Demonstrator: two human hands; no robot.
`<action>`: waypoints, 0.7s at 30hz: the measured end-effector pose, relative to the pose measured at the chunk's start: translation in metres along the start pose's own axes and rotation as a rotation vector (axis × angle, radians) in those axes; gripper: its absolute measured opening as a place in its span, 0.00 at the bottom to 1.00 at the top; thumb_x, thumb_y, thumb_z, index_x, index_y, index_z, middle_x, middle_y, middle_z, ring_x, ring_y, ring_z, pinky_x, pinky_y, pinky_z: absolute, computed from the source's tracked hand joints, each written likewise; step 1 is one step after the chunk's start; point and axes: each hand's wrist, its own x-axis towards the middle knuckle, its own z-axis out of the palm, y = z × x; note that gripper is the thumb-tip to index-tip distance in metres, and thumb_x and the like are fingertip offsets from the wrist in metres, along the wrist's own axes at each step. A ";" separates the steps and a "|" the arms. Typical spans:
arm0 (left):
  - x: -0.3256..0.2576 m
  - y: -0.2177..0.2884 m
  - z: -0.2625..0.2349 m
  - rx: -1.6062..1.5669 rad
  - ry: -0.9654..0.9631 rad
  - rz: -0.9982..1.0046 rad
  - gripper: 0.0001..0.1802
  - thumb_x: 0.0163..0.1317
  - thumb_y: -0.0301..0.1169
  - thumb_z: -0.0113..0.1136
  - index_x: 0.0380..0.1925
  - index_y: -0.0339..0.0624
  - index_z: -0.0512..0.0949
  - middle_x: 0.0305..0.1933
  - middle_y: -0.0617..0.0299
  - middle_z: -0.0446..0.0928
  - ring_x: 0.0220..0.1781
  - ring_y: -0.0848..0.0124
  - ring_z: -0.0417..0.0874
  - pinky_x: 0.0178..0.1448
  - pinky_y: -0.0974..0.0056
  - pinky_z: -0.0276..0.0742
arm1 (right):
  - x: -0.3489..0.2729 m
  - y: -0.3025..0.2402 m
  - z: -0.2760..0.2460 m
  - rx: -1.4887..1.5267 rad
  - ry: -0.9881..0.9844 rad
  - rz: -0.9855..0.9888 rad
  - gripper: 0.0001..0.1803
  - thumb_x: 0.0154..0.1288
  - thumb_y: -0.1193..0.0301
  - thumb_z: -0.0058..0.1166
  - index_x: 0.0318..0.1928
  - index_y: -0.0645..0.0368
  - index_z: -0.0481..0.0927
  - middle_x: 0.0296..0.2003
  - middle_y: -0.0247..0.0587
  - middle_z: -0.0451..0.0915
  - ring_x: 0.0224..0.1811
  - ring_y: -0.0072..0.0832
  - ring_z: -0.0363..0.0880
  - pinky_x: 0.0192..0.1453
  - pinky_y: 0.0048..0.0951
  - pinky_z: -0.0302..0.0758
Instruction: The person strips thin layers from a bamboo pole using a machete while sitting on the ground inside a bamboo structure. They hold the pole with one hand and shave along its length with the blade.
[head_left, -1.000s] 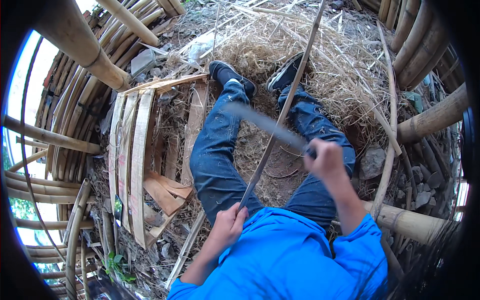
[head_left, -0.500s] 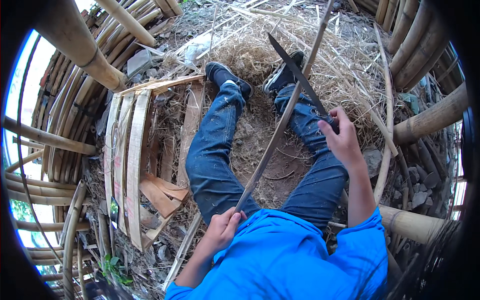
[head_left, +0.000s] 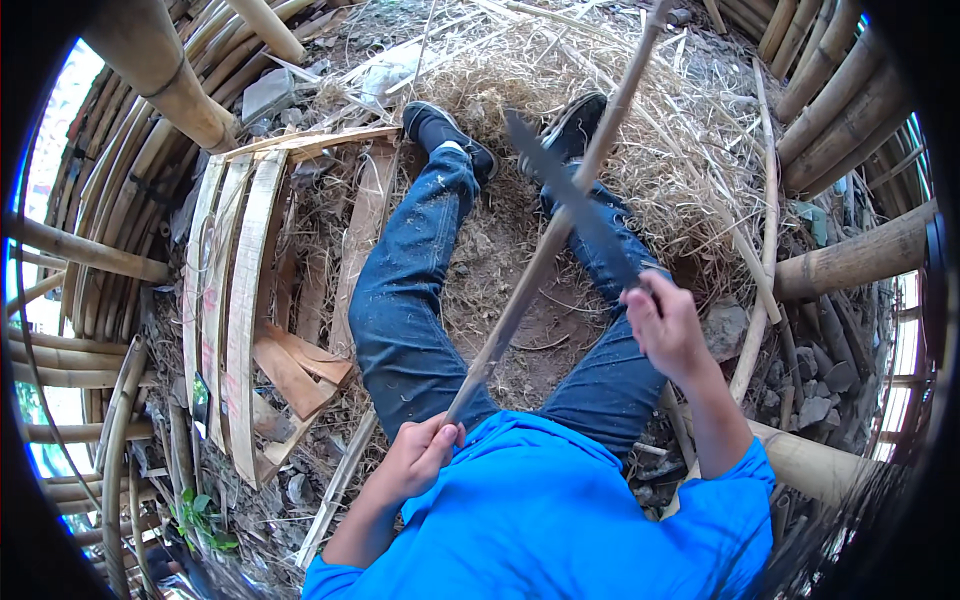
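My left hand (head_left: 418,458) is closed round the near end of a long bamboo strip (head_left: 527,285), close to my waist. The strip slants up and away to the right, between my legs and past my right shoe. In my right hand (head_left: 668,325) is a long dark-bladed knife (head_left: 578,208), gripped by its handle, which the fingers mostly hide. The blade points away and to the left and overlaps the strip in view; whether it touches it I cannot tell. Motion blurs the blade slightly.
A broken wooden crate (head_left: 240,315) lies left of my legs. Dry shavings (head_left: 680,190) cover the ground around my shoes. Thick bamboo poles (head_left: 860,250) stand or lie at both sides, with stones (head_left: 815,410) at the right. A grey block (head_left: 268,93) rests at the far left.
My right hand has come nearer to me and slightly left, bringing the knife blade down across the strip in view. The left hand keeps its hold. The whole view has shifted a little.
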 end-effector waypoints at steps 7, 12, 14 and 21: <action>-0.008 -0.008 0.005 -0.045 0.004 -0.011 0.16 0.73 0.37 0.43 0.31 0.38 0.73 0.16 0.67 0.67 0.19 0.79 0.68 0.24 0.70 0.65 | 0.001 -0.005 0.010 0.086 0.068 0.112 0.23 0.71 0.56 0.49 0.36 0.68 0.74 0.15 0.36 0.67 0.20 0.22 0.68 0.26 0.27 0.67; -0.011 -0.014 0.002 -0.050 0.038 0.002 0.19 0.73 0.39 0.42 0.31 0.35 0.73 0.17 0.67 0.68 0.20 0.80 0.67 0.25 0.71 0.64 | 0.006 0.000 0.006 -0.007 0.002 -0.021 0.20 0.71 0.59 0.50 0.36 0.67 0.75 0.18 0.39 0.70 0.20 0.22 0.70 0.26 0.26 0.67; -0.006 -0.007 0.002 -0.031 0.019 -0.004 0.17 0.73 0.37 0.42 0.31 0.36 0.72 0.17 0.66 0.68 0.19 0.78 0.68 0.25 0.69 0.65 | 0.007 0.005 0.010 0.104 0.089 0.129 0.17 0.71 0.61 0.49 0.36 0.65 0.75 0.19 0.39 0.72 0.20 0.22 0.71 0.24 0.27 0.67; 0.008 0.000 -0.003 0.009 -0.020 0.051 0.14 0.73 0.34 0.43 0.29 0.38 0.70 0.15 0.63 0.67 0.18 0.74 0.69 0.24 0.65 0.64 | 0.002 0.000 0.026 -0.154 0.151 -0.357 0.13 0.70 0.65 0.50 0.35 0.64 0.75 0.18 0.38 0.71 0.19 0.22 0.72 0.23 0.25 0.66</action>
